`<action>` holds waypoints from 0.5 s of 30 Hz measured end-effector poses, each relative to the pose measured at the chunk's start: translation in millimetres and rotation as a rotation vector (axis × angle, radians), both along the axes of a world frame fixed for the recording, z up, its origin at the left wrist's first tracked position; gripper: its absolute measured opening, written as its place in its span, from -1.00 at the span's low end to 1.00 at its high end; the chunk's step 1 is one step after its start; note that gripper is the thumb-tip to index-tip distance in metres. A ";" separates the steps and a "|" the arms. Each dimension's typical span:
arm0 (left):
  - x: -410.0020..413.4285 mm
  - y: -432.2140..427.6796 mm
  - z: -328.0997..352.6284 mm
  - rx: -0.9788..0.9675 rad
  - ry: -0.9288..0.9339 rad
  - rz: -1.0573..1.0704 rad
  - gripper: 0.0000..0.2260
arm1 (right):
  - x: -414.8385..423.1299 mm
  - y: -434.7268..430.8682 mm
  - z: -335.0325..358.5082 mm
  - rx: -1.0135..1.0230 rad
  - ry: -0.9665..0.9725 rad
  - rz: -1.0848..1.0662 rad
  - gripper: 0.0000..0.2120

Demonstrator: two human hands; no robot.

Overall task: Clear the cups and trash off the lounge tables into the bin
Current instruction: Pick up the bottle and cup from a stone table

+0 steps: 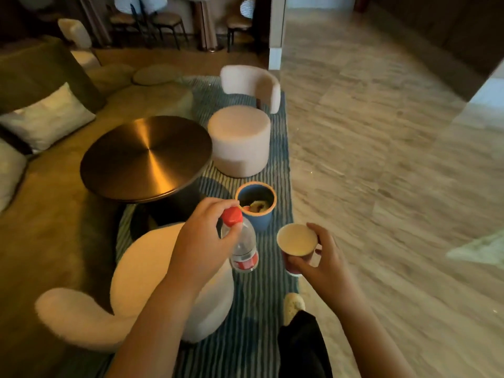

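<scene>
My left hand pinches the red cap of a clear plastic bottle with a red label, which hangs below the fingers. My right hand grips a red paper cup with a white inside, held upright. A small blue bin with an orange rim stands on the striped rug just beyond both hands. Some trash lies inside it. The round brass-coloured lounge table is to the left of the bin.
A white round stool and a white chair stand behind the bin. Another white chair is under my left arm. A sofa with cushions fills the left. Bare stone floor lies to the right. My shoe rests at the rug's edge.
</scene>
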State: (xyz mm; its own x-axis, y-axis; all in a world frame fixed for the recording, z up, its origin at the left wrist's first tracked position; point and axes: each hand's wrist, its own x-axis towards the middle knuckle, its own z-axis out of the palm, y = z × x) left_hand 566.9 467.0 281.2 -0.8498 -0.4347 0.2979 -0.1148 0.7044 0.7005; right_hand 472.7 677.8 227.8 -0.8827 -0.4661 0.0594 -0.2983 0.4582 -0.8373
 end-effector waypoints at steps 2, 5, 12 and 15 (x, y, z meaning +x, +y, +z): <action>-44.2 -14.6 -10.4 0.013 -0.044 0.041 -0.71 | -53.6 -17.1 -10.8 0.008 -0.036 0.030 -0.38; -116.7 -38.5 -24.7 0.042 -0.107 0.098 -0.73 | -141.6 -43.3 -22.6 0.012 -0.067 0.073 -0.36; -262.8 -95.9 -71.4 0.022 -0.246 0.214 -0.75 | -318.4 -121.7 -63.6 0.163 -0.103 0.161 -0.32; -304.1 -122.9 -108.9 0.041 -0.318 0.278 -0.75 | -363.5 -155.6 -99.7 0.215 -0.139 0.175 -0.33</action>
